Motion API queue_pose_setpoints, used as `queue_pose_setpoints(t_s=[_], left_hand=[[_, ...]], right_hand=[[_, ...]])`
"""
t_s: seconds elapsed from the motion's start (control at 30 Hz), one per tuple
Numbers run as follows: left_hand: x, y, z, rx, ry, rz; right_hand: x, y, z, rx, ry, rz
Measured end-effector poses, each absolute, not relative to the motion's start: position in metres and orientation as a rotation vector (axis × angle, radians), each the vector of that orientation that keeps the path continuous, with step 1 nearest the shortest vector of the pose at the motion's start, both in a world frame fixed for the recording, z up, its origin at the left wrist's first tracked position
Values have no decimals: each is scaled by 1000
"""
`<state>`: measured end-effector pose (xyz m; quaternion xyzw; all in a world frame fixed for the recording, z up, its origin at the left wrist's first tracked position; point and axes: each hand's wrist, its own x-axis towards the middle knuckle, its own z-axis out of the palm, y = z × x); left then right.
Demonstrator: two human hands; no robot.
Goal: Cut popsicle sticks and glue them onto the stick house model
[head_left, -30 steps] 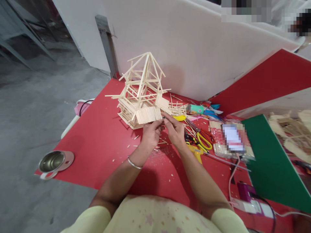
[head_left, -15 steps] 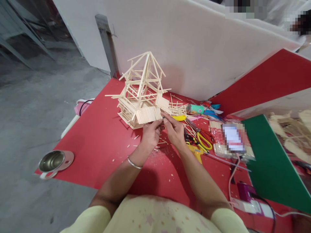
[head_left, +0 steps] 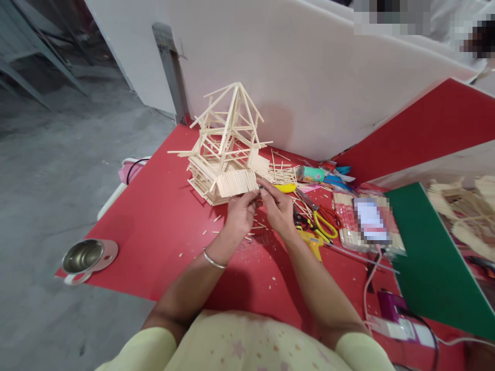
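The fingers of the left hand (head_left: 238, 215) and right hand (head_left: 279, 208) are drawn in narrow and nearly meet at the lower right corner of a slatted stick panel (head_left: 235, 184); whether either pinches something, I cannot tell. The panel slopes out from the near side of a peaked wooden-stick model (head_left: 231, 126), which stands on the red tabletop (head_left: 154, 206). Right of it lie loose sticks (head_left: 284, 176) and a yellow glue gun (head_left: 310, 244). Farther out, a smartphone (head_left: 371, 220) rests on bagged sticks (head_left: 345, 234), and a steel-lined mug (head_left: 109, 253) stands at the table's left corner
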<state>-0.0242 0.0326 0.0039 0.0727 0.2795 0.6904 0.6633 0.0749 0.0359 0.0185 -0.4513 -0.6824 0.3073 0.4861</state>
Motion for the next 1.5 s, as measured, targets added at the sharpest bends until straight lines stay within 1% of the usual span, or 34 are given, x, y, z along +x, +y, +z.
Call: queue_pose_setpoints(t_s=[0.33, 1.03, 1.37, 1.5], left_hand=[[-24, 31, 2, 221, 609, 1481], [-25, 36, -5, 222, 564, 1489], [-25, 39, -13, 326, 627, 1500], [-25, 39, -14, 315, 580, 1517]], right_hand=[[82, 27, 15, -1162, -1590, 743], [71, 37, 27, -1131, -1692, 764], [72, 39, 24, -1144, -1695, 761], [72, 39, 23, -1148, -1696, 761]])
